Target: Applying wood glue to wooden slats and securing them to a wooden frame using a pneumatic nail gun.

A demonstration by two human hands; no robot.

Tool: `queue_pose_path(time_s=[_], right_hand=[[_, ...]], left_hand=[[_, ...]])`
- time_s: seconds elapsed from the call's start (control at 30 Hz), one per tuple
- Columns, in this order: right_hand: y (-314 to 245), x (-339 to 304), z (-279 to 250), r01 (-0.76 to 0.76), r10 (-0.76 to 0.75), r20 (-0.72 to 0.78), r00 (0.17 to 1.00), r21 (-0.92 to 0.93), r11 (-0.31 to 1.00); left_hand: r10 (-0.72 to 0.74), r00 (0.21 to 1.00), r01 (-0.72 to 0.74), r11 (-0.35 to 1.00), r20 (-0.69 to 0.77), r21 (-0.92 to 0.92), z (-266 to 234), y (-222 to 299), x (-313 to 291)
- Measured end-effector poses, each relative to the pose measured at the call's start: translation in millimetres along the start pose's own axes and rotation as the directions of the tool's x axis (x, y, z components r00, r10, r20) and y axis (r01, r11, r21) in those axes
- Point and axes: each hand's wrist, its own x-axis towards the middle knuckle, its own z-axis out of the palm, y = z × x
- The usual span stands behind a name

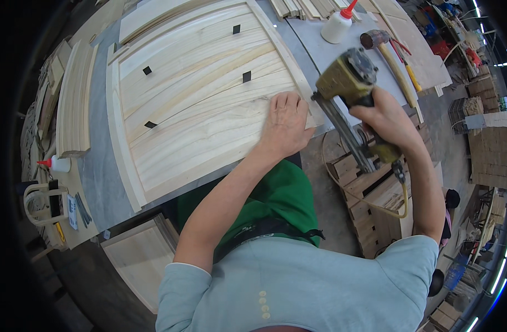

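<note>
My right hand (390,117) is wrapped round the handle of a pneumatic nail gun (346,77), olive and black, with a long magazine. I hold it raised just off the right corner of a framed wooden panel (198,105), and its nose points at the frame's edge. A yellowish air hose (404,199) hangs from the handle's end. My left hand (285,124) lies on the panel's near right corner, fingers over the wood and thumb toward the right edge. Several small black patches dot the pale boards. Light strips of wood border the panel.
A grey worktable (95,182) bears the panel. At the back right are a white glue bottle (337,27) with a red tip, a hammer (389,58) and a yellow-handled tool (412,77). Wood strips (76,99) are stacked on the left. A slatted wooden stack (369,207) stands below right.
</note>
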Motion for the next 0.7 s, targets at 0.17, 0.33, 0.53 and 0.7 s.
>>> queue_pose_path(time_s=[0.17,0.33,0.53,0.7], right_hand=[[24,-11,6,0.026,-0.031,-0.094,0.995,-0.058,0.998],[29,5,-14,0.002,0.004,-0.095,0.995,0.065,0.998],[86,71,-35,0.114,-0.313,-0.295,0.903,-0.537,0.836],[107,94,10,-0.115,-0.231,-0.417,0.879,-0.657,0.745]], left_hand=[[0.019,1.000,-0.019,1.000,0.024,0.014,-1,3,0],[0.034,0.998,-0.038,0.997,0.051,0.067,-5,-2,-4],[-0.011,1.000,0.008,0.997,0.028,0.073,-49,-19,-35],[-0.144,0.986,0.158,0.961,-0.081,0.225,-132,-59,-84]])
